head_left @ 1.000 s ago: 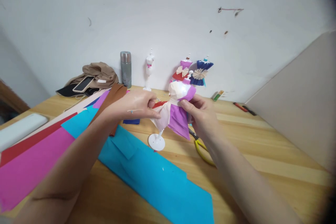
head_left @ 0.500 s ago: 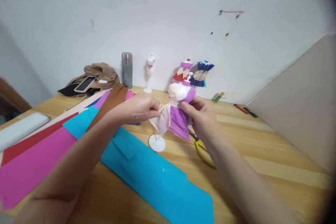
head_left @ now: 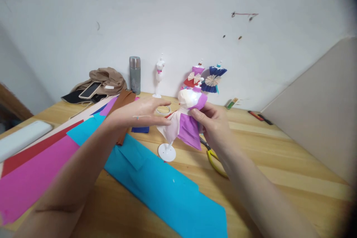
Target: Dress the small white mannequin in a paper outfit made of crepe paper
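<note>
A small white dress-form mannequin (head_left: 187, 97) leans to the right in the middle of the view, its round base (head_left: 166, 152) low and to the left. It wears a cream and purple paper dress (head_left: 188, 128). Around its waist, my right hand (head_left: 216, 121) is closed, thumb in front and fingers hidden behind. My left hand (head_left: 142, 111) is open just left of the skirt, thumb and fingers apart; whether the thumb tip touches the paper I cannot tell. Yellow-handled scissors (head_left: 214, 163) lie beneath my right wrist, partly covered.
Blue paper (head_left: 167, 186), brown paper (head_left: 122, 100) and pink paper (head_left: 36, 182) spread across the left side. A tape roll (head_left: 163, 110) lies behind my left hand. Along the wall stand a flask (head_left: 135, 76), a bare mannequin (head_left: 159, 74) and two dressed ones, including a navy one (head_left: 213, 80).
My left hand has opened from a pinch at the skirt's left side and drawn slightly left. My right hand keeps its hold on the mannequin, which has barely moved.
</note>
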`<state>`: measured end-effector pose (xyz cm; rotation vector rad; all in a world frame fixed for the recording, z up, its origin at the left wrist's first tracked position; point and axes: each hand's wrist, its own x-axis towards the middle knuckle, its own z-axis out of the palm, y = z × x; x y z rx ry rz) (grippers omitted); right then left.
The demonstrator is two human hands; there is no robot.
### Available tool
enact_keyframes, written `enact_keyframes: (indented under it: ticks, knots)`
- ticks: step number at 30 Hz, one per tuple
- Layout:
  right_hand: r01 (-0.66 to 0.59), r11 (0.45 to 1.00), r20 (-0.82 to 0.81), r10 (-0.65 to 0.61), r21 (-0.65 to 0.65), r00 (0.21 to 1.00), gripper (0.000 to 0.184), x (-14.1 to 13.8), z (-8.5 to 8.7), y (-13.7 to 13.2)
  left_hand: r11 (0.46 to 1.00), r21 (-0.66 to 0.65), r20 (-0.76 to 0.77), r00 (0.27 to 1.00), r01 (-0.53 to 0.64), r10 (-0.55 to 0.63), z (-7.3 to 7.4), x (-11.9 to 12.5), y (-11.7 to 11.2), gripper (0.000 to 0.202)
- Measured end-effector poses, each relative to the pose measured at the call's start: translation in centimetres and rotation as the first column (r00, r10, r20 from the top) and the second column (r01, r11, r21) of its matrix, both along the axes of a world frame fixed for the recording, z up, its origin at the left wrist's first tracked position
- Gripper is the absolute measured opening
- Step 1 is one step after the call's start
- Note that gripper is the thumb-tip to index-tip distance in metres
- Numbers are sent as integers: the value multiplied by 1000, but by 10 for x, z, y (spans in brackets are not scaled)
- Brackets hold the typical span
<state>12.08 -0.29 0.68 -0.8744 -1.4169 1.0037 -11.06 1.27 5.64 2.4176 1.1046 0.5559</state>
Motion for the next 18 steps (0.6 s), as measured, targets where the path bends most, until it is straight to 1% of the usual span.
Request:
enact_keyframes:
  ticks: [1,2,3,4,7,9,11,14,15,17,18]
  knots:
    - [2,1000,7,-2,-2,1000,24,0,0,-1,1000,-17,58,998,21,-20,-3,5,1,58]
    - [4,1000,13,-3,-4,1000,24,-1,1,-1,998,-37,110,992,59,-54,-8,12,1,59]
    - [3,1000,14,-3,-6,1000,24,-1,1,-2,993,-63,148,985,99,-89,-12,19,2,56]
    - [3,1000,7,-3,-5,1000,23,-1,1,-2,989,-87,178,979,116,-99,-18,26,3,53]
    - [3,1000,-20,-3,-11,1000,23,0,1,-2,992,-107,241,970,70,-42,-35,42,7,45]
    - [12,1000,-21,-12,-6,1000,24,0,1,-1,994,-110,263,965,25,5,-41,45,10,44]
    - [19,1000,-9,-19,2,1000,25,1,1,0,992,-119,252,968,31,0,-40,42,11,43]
    - [12,1000,3,-12,6,1000,26,0,1,0,983,-164,182,982,80,-49,-26,30,9,38]
    - [7,1000,2,-7,10,1000,26,-1,1,1,980,-183,197,979,82,-45,-20,27,8,37]
    - [-6,1000,-8,6,17,1000,27,-2,0,1,967,-209,326,943,142,-68,-12,24,5,42]
    - [-13,1000,-14,13,19,1000,28,-3,-1,1,961,-218,378,923,170,-78,-11,25,4,46]
